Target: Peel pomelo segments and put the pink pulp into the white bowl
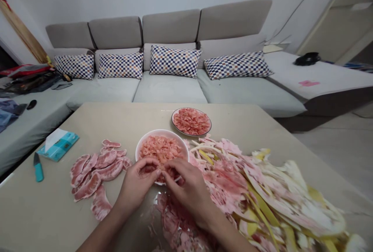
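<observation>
Over the near rim of a white bowl (140,147) heaped with pink pomelo pulp (161,149), my left hand (135,186) and my right hand (189,186) meet at the fingertips. Thumbs and index fingers of both hands are pinched together on a small piece of pomelo pulp (161,166), mostly covered by the fingers. To the left of my left hand lie several peeled pomelo segments (100,166) with pale membrane on them. Thin pink membrane scraps (175,221) lie below my right hand.
A big heap of pomelo peel (279,193) covers the table's right side. Behind the bowl stands a dark-rimmed plate (191,122) of pulp. On the left are a knife (38,168) with a teal handle and a blue tissue pack (60,145). A sofa (171,89) borders the far table edge.
</observation>
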Motion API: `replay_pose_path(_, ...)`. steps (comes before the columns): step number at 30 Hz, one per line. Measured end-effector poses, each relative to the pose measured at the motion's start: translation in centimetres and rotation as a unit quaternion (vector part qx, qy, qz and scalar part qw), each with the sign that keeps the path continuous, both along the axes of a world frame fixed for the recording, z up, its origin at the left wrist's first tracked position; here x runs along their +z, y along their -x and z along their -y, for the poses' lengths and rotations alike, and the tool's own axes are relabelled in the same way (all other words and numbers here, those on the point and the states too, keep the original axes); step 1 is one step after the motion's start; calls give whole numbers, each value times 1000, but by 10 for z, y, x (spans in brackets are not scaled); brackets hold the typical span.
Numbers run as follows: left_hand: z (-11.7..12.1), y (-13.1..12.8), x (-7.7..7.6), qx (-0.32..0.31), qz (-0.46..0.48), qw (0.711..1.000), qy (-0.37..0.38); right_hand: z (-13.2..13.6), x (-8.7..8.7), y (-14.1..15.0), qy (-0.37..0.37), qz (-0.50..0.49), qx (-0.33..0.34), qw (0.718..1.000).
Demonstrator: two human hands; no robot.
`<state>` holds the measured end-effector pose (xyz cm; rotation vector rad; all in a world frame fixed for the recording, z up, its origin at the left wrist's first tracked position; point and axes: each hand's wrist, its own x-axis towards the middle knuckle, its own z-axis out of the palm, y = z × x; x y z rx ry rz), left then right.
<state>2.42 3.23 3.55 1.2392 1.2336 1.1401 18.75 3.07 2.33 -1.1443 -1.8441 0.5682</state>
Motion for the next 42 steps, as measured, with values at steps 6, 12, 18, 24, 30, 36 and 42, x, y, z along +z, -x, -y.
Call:
replay_pose_path(6, -8, 7, 4, 3, -33, 999, -7, -6, 3, -9, -26, -12, -37, 999)
replay_pose_path(12, -10, 11, 0, -29, -8, 999, 17, -8, 3, -10, 31, -61, -26, 997)
replay_pose_path(18, -6, 6, 0, -89, 55, 993, 49, -4, 8, -4, 109, -99, 8, 989)
replay_pose_path(24, -7, 7, 1, -88, 29, 995, 37, -1, 12, 1, 175, -134, -5, 975)
replay_pose_path(30, -11, 10, 2, -66, -26, 997, 9, -5, 13, -1, 152, -125, -40, 980)
replay_pose_path(36, -17, 22, -1, -30, -94, 995, -27, -8, 19, -11, 132, -134, -50, 981)
replay_pose_path(42, -20, 25, -8, -2, -211, 970, -121, -6, 18, -10, 139, -146, -35, 979)
